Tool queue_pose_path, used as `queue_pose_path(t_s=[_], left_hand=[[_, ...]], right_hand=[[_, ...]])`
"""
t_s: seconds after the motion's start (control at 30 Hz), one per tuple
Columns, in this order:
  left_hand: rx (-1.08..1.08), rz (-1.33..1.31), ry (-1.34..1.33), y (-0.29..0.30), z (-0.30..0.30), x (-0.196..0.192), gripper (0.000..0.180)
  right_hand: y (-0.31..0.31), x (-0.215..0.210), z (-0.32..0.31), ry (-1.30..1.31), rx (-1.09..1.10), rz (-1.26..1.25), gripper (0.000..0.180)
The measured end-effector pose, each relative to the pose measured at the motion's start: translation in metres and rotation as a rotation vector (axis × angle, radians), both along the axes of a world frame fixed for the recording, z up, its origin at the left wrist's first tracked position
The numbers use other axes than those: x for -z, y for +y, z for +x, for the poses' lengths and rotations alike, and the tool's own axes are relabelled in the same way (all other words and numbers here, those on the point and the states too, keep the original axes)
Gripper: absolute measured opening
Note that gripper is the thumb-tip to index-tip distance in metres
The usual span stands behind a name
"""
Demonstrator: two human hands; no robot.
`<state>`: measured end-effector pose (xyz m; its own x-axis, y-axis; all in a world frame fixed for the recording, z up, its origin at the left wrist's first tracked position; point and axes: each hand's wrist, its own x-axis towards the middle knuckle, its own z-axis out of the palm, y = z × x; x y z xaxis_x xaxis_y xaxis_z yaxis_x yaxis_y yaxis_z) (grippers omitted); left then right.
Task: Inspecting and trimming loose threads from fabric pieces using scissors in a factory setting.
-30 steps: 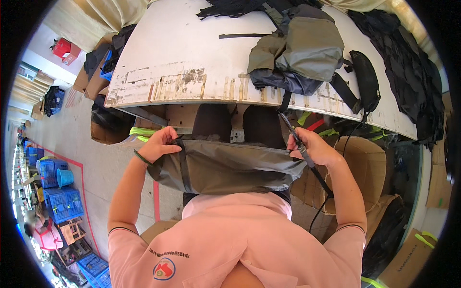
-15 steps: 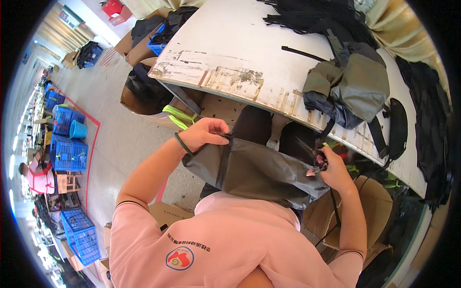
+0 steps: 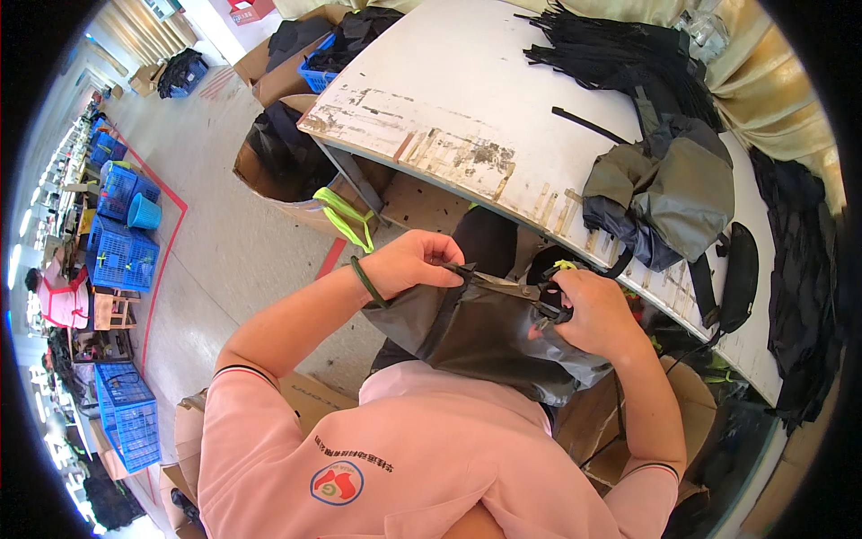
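A dark grey-olive fabric piece [image 3: 489, 334] with a black strip across it hangs over my lap. My left hand [image 3: 415, 264], with a green band at the wrist, pinches its upper edge near the black strip. In my right hand [image 3: 593, 310] is a pair of scissors [image 3: 510, 287] with dark handles. Their blades point left along the fabric's upper edge, with the tips close to my left fingertips. Whether the blades have fabric between them is too small to tell.
Ahead stands a worn white table [image 3: 449, 90] bearing a grey-olive bag [image 3: 673, 193], a black padded strap [image 3: 739, 278] and a pile of black strips [image 3: 620, 54]. Cardboard boxes [image 3: 260, 175] stand around me, one with a neon yellow strap [image 3: 341, 218]. Blue crates [image 3: 121, 256] line the left.
My right hand has turned and brought the scissors left, from pointing up at the fabric's right end to lying along its upper edge near my left fingers. My left hand still pinches the fabric.
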<state>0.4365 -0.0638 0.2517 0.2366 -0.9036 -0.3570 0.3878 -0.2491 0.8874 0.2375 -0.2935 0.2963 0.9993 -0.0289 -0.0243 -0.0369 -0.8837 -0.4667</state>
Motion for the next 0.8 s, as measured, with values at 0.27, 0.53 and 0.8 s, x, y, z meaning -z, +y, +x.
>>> queue_pose_path(t_s=[0.27,0.53,0.8], left_hand=[[-0.006,-0.008,-0.032,-0.002,-0.002,-0.001,0.021],[0.019,-0.035,-0.062,-0.008,-0.008,-0.004,0.018],[0.038,-0.029,-0.098,-0.009,-0.014,-0.013,0.018]], right_hand=[[-0.001,-0.007,-0.001,0.027,0.023,0.033,0.053],[0.008,-0.012,0.004,-0.021,0.018,0.031,0.050],[0.011,-0.017,0.005,-0.029,0.022,-0.007,0.048]])
